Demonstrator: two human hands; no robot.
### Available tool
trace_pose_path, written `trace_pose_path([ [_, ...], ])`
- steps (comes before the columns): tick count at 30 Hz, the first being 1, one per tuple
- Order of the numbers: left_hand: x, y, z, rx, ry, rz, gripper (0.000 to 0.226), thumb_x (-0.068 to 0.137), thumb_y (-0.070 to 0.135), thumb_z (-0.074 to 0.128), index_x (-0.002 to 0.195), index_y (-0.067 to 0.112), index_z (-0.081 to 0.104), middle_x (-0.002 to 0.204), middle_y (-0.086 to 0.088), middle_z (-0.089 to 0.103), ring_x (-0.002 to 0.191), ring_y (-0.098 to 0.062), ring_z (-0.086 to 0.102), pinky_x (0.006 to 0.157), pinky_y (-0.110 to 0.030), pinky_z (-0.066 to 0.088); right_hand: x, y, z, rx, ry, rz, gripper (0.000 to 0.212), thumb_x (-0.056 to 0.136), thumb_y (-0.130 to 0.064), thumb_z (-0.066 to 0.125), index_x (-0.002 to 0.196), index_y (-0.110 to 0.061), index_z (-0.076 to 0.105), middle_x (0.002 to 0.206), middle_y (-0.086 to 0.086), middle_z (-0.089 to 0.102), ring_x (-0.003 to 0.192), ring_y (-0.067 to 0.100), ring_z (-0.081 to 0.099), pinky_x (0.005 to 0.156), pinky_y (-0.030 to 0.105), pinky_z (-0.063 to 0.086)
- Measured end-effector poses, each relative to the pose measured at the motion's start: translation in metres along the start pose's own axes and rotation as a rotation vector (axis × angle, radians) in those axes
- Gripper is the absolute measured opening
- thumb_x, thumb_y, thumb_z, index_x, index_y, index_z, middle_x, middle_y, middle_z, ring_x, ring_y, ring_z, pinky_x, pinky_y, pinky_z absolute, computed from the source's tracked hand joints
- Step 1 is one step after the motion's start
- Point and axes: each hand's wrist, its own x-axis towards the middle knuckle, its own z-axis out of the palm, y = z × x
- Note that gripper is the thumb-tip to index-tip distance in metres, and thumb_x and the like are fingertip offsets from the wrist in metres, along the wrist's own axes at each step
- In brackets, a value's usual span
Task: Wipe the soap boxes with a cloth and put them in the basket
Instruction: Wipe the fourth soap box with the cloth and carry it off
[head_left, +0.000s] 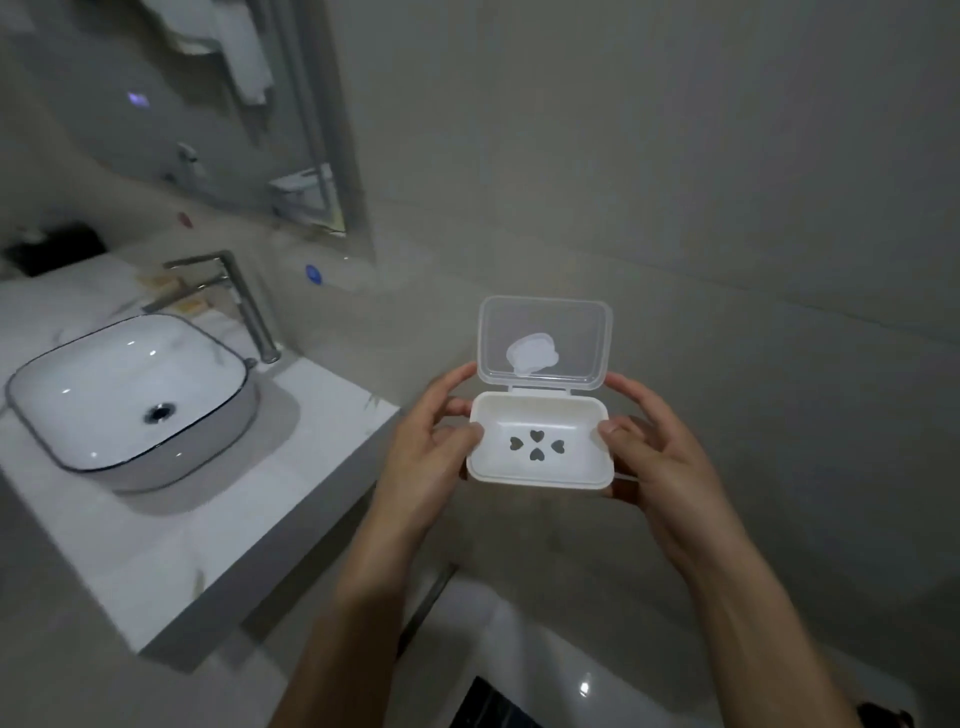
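A white soap box (540, 441) with heart-shaped drain holes in its floor is held up in front of the wall. Its clear lid (544, 340) stands open and upright on the hinge, with a pale sticker on it. My left hand (431, 452) grips the box's left end, thumb on the rim. My right hand (654, 452) grips the right end the same way. No cloth and no basket are in view.
A white square basin (62, 379) sits on a marble counter (171, 561) at the left, with a tall metal tap (244, 306) behind it. A mirror (171, 114) hangs above. A white glossy fixture (545, 660) lies below my arms.
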Motion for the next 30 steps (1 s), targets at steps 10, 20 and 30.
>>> trace_pose_path([
  [10, -0.012, -0.009, -0.096, 0.047, 0.467, -0.102, 0.056, 0.08, 0.017, 0.053, 0.128, 0.046, 0.058, 0.098, 0.004, 0.066, 0.085, -0.01, 0.068, 0.066, -0.032, 0.057, 0.083, 0.014, 0.121, -0.014, -0.471, 0.072, 0.046, 0.096, -0.002, 0.055, 0.133, -0.029, 0.057, 0.075, -0.004, 0.068, 0.066, 0.006, 0.067, 0.051, 0.024, 0.052],
  [20, -0.065, -0.021, -0.151, 0.046, 0.896, -0.154, 0.058, 0.075, 0.017, 0.055, 0.124, 0.048, 0.06, 0.087, 0.014, 0.066, 0.075, -0.009, 0.064, 0.056, -0.027, 0.052, 0.096, 0.025, 0.227, -0.079, -0.918, 0.08, 0.041, 0.098, -0.009, 0.057, 0.12, -0.044, 0.062, 0.081, -0.004, 0.072, 0.074, 0.009, 0.072, 0.056, 0.023, 0.054],
  [30, -0.144, -0.029, -0.211, 0.069, 1.187, -0.202, 0.061, 0.073, 0.016, 0.054, 0.127, 0.042, 0.06, 0.095, -0.002, 0.07, 0.077, -0.011, 0.066, 0.057, -0.022, 0.051, 0.045, 0.048, 0.337, -0.069, -1.242, 0.135, 0.042, 0.097, -0.008, 0.058, 0.129, -0.036, 0.058, 0.1, 0.006, 0.075, 0.09, 0.022, 0.074, 0.064, 0.036, 0.061],
])
